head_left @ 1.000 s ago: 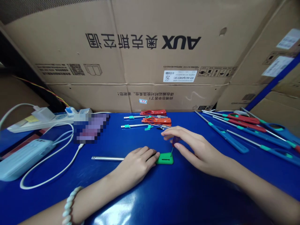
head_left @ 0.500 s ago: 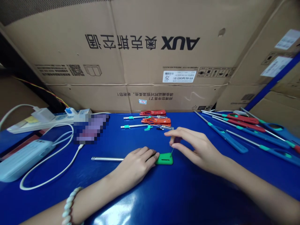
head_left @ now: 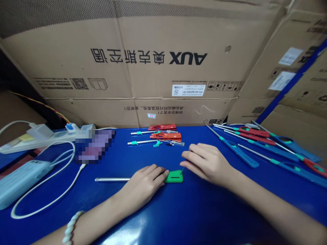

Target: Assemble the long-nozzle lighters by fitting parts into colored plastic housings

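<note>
right hand (head_left: 208, 162) curled tighter, lower (green handle (head_left: 174, 177))

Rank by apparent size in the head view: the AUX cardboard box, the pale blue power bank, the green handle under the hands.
1. AUX cardboard box, by far the largest.
2. Pale blue power bank.
3. Green handle, smallest, partly covered by the left hand.

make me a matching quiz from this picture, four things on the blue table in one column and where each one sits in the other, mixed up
Things:
1. green plastic handle with metal rod
2. white power bank
3. orange-handled tools
4. long blue-handled tools

Places:
A. far left edge, cable attached
B. far right, laid in a fan
C. middle rear, near the cardboard box
D. under the left hand, the right hand at its end

Pairs: 1-D, 2-A, 3-C, 4-B
</note>
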A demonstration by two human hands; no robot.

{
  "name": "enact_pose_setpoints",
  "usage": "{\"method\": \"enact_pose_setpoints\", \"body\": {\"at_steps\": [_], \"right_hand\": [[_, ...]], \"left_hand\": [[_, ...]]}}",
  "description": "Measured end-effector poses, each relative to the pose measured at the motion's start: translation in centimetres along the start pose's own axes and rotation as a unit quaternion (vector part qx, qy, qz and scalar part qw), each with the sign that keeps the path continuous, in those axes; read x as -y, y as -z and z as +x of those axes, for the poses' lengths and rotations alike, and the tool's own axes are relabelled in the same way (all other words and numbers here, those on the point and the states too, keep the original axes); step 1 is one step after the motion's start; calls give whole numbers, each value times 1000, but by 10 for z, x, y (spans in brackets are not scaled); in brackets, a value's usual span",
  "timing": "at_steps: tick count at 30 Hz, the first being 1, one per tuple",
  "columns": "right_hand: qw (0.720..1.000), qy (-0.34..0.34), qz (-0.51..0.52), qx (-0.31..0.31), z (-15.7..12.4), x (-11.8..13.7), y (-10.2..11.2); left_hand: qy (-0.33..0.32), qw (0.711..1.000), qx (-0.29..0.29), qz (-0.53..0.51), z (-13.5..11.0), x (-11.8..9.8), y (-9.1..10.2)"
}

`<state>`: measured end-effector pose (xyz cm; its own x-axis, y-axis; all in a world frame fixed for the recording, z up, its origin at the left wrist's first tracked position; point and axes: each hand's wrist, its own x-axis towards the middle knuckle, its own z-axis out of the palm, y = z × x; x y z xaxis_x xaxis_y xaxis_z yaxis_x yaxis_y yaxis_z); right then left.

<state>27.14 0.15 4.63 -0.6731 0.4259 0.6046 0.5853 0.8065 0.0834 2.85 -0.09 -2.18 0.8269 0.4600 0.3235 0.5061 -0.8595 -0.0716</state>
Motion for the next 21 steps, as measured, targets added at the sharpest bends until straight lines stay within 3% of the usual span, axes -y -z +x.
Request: {"method": "enact_pose_setpoints", "body": {"at_steps": [2, 6, 11, 17, 21], "right_hand": [[1000, 9, 16, 23, 1, 2, 6], [984, -26, 153, 86, 3, 4, 13], [998, -31, 58, 24, 2, 4, 6], [966, -67, 238, 81, 7, 5, 11], [985, -58, 160, 29, 6, 8, -1]], "left_hand": [[2, 1000, -5, -3, 0, 0, 0], [7, 1000, -4, -7, 1, 0, 1], [14, 1000, 2, -12, 1, -1, 4], [7, 1000, -8, 5, 1, -1, 3], [7, 1000, -2, 6, 2, -1, 4]]}}
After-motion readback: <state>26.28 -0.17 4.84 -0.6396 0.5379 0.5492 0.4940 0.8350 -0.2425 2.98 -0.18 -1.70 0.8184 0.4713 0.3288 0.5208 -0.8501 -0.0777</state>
